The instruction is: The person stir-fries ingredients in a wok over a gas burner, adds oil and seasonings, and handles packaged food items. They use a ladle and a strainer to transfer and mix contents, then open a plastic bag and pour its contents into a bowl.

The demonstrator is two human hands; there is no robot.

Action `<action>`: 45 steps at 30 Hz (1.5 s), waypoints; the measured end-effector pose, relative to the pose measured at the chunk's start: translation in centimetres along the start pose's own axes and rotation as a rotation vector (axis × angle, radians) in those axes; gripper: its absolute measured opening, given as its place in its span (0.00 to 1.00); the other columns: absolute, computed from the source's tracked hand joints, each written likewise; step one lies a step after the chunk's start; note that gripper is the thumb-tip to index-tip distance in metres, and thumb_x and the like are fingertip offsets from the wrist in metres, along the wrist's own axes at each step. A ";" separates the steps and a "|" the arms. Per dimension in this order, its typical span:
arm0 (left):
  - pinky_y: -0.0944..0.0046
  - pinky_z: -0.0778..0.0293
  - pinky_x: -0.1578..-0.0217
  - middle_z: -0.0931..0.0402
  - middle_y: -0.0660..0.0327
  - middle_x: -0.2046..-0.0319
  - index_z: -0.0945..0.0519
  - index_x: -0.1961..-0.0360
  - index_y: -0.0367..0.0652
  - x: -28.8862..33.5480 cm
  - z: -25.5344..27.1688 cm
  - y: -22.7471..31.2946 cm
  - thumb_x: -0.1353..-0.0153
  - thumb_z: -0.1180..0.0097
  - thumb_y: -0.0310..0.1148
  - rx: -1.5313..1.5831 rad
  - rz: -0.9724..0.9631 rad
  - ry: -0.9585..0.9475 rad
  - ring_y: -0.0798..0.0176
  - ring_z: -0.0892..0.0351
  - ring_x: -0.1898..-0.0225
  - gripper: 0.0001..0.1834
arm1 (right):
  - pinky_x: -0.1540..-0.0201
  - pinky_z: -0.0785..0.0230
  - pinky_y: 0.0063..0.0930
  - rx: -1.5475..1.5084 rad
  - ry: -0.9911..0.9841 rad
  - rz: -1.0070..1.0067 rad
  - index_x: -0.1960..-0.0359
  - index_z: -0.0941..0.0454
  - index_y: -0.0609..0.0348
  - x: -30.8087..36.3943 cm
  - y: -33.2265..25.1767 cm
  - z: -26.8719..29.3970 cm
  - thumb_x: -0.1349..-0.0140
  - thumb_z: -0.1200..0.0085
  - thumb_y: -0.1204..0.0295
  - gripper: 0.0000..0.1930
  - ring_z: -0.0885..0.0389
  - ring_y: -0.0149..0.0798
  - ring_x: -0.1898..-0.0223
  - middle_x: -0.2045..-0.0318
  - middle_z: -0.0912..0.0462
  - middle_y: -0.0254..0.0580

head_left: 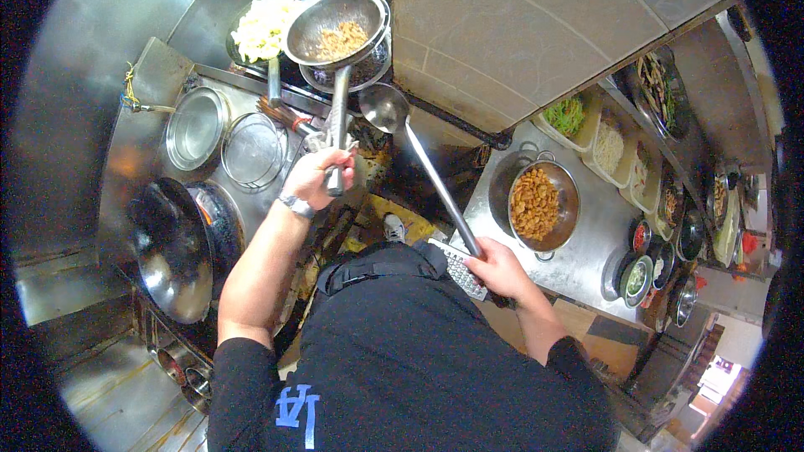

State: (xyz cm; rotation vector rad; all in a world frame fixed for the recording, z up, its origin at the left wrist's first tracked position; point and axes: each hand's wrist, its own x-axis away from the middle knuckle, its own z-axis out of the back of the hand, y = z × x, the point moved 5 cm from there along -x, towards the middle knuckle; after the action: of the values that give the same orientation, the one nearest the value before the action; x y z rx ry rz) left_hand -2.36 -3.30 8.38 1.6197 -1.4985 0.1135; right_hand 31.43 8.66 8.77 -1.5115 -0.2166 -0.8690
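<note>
The left hand (320,177) has its fingers wrapped round the handle of a steel wok (345,8), beside pale chopped vegetables (265,27). The right hand's (500,269) fingers grasp a ladle (438,180), left of a bowl (570,211) on the tabletop (578,278).

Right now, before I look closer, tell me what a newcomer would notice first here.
First, the pan of brown food at top centre, held by the left hand. Next, the long ladle slanting across the middle from the right hand. Then the bowl of brown pieces on the metal counter to the right.
</note>
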 end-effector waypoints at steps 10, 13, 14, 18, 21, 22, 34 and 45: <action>0.67 0.24 0.73 0.21 0.60 0.74 0.23 0.57 0.31 7.0 2.5 5.1 0.46 0.38 0.30 -0.316 -0.087 0.190 0.66 0.22 0.77 0.17 | 0.78 0.28 0.31 0.135 0.103 0.299 0.44 0.32 0.63 -17.0 -11.0 -2.8 0.44 0.49 0.74 0.23 0.23 0.33 0.83 0.76 0.22 0.42; 0.68 0.24 0.74 0.21 0.60 0.74 0.23 0.56 0.31 7.9 2.8 5.1 0.45 0.39 0.29 -0.314 -0.094 0.211 0.65 0.22 0.77 0.17 | 0.75 0.26 0.37 0.387 0.221 0.333 0.52 0.30 0.64 -21.7 -13.1 -2.5 0.47 0.49 0.74 0.19 0.20 0.40 0.81 0.75 0.21 0.50; 0.68 0.24 0.74 0.21 0.60 0.74 0.23 0.56 0.31 8.1 2.9 5.2 0.45 0.39 0.29 -0.310 -0.095 0.215 0.65 0.21 0.77 0.17 | 0.75 0.26 0.37 0.428 0.210 0.345 0.54 0.28 0.64 -23.1 -13.6 -2.6 0.47 0.48 0.75 0.17 0.20 0.40 0.81 0.75 0.20 0.49; 0.68 0.23 0.74 0.21 0.59 0.74 0.23 0.56 0.30 8.1 3.5 5.1 0.45 0.40 0.27 -0.288 -0.109 0.236 0.64 0.21 0.78 0.16 | 0.76 0.27 0.37 0.496 0.151 0.247 0.56 0.28 0.64 -26.4 -14.1 -2.8 0.47 0.48 0.76 0.15 0.20 0.40 0.80 0.77 0.20 0.48; 0.67 0.23 0.74 0.20 0.58 0.74 0.22 0.59 0.31 7.9 4.1 5.3 0.45 0.40 0.27 -0.304 -0.120 0.256 0.64 0.21 0.77 0.14 | 0.78 0.28 0.35 0.549 0.158 0.217 0.59 0.28 0.64 -26.8 -14.6 -3.1 0.47 0.48 0.77 0.13 0.20 0.37 0.80 0.78 0.21 0.45; 0.68 0.23 0.74 0.20 0.58 0.74 0.22 0.60 0.31 7.9 4.3 5.3 0.45 0.40 0.28 -0.303 -0.122 0.269 0.64 0.21 0.77 0.13 | 0.79 0.28 0.35 0.566 0.166 0.212 0.59 0.28 0.64 -26.7 -14.8 -3.1 0.47 0.48 0.77 0.12 0.21 0.36 0.80 0.79 0.21 0.44; 0.66 0.24 0.73 0.20 0.59 0.73 0.20 0.66 0.34 4.3 5.6 5.8 0.44 0.40 0.30 -0.299 -0.212 0.313 0.64 0.21 0.75 0.09 | 0.80 0.27 0.26 -0.308 -0.167 0.065 0.67 0.28 0.59 -21.6 -16.5 -0.2 0.40 0.47 0.73 0.05 0.23 0.30 0.81 0.76 0.24 0.37; 0.65 0.26 0.75 0.21 0.59 0.75 0.20 0.68 0.37 0.7 6.2 5.1 0.43 0.40 0.32 -0.426 -0.268 0.354 0.65 0.22 0.76 0.08 | 0.83 0.31 0.17 -0.461 -0.323 0.134 0.65 0.31 0.54 -12.4 -19.1 1.1 0.36 0.49 0.71 0.04 0.27 0.22 0.81 0.75 0.25 0.32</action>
State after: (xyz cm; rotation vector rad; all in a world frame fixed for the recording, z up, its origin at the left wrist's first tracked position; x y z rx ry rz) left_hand -9.45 -7.11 7.85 1.3520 -0.9495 -0.0640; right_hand 11.56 17.38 15.93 -2.0738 -0.1528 -0.5855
